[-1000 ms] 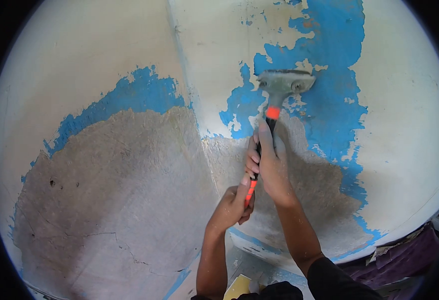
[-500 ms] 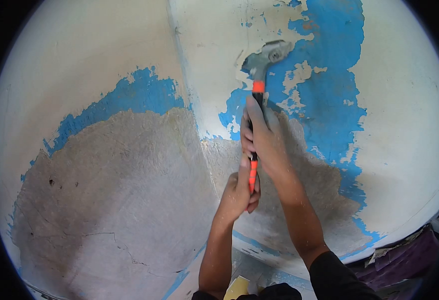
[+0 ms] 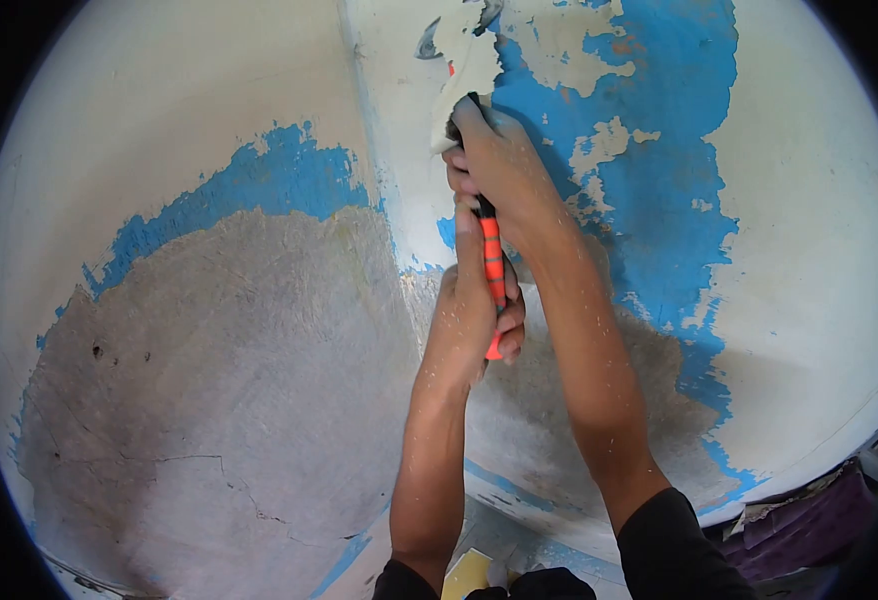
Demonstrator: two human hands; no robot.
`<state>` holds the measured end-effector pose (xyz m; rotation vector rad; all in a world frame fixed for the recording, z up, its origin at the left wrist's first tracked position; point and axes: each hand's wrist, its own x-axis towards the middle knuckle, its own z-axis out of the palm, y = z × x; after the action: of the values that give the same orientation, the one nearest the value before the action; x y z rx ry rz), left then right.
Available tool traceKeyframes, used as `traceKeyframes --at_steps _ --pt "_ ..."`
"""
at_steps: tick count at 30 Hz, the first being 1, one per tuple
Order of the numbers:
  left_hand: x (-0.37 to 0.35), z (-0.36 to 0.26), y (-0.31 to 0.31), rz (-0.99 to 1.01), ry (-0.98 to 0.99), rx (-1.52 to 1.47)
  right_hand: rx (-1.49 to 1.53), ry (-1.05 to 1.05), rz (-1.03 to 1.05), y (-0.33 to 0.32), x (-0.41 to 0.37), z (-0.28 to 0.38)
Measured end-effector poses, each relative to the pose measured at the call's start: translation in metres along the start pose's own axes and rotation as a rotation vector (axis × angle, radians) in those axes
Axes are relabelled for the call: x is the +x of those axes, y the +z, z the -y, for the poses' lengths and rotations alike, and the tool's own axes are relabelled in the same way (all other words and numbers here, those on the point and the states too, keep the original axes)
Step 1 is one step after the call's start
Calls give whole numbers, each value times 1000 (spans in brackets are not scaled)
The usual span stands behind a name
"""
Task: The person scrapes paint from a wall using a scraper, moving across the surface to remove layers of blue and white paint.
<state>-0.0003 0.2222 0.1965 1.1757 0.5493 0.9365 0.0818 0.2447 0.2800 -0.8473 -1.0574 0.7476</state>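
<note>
My left hand point(image 3: 469, 320) is wrapped round the lower, orange-striped part of the scraper handle point(image 3: 492, 250). Higher up, my right hand point(image 3: 494, 160) grips the black upper part of the same tool. Its metal head point(image 3: 489, 15) shows only in part at the top of the view, against the wall. A loose flake of pale paint point(image 3: 469, 60) hangs over the head and the upper shaft and hides most of them. Blue paint point(image 3: 649, 180) is exposed on the wall right of the tool. White specks dot both forearms.
Bare grey plaster point(image 3: 249, 370) covers the lower left wall, edged by a blue band point(image 3: 279, 180). A wall corner runs down left of my hands. Purple cloth point(image 3: 809, 530) lies at lower right, and a yellow item point(image 3: 467, 574) is at the bottom.
Both hands and the scraper have moved up and slightly left along the wall. A paint flake now covers much of the tool's head, which was in full view before.
</note>
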Motion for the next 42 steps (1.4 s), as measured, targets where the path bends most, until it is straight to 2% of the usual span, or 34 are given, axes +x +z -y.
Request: traceKeyframes --at_steps 6,8,10,12,13,16,20,22,24,25,26,28,29,32,35,42 --pt "6 -25 2 39 4 -53 -31 -93 -4 9 15 12" --pt "11 -35 3 59 45 -63 -245 -282 73 5 34 11" --pt "16 -50 2 69 61 -83 -261 -286 87 13 42 24" --pt "19 -58 3 75 88 -94 -81 -108 35 27 50 38" --pt "19 -60 4 73 102 -96 -24 -87 86 27 53 38" --pt "14 -51 2 44 49 -76 -86 -128 70 21 50 24" --pt "10 16 -22 100 -17 -16 -116 -48 26 -1 2 -22" --pt "2 70 -44 171 -47 52 -186 16 -53 -19 -28 -65" --pt "-10 136 -69 292 -98 -12 -202 64 -112 -36 -65 -125" --pt "-20 167 -82 295 -147 -3 -295 51 -161 -50 -84 -170" --pt "-31 197 -93 300 -196 5 -284 152 -169 -57 -107 -196" --pt "-50 251 -112 218 -285 42 -97 289 -153 -64 -143 -231" --pt "-56 257 -115 208 -290 60 -76 303 -160 -64 -150 -241" --pt "-65 258 -120 192 -317 75 -28 338 -177 -60 -157 -253" --pt "-52 237 -125 239 -317 -9 -10 324 -150 -48 -137 -237" --pt "-25 138 -112 112 -310 54 -24 220 -102 -8 -70 -177"
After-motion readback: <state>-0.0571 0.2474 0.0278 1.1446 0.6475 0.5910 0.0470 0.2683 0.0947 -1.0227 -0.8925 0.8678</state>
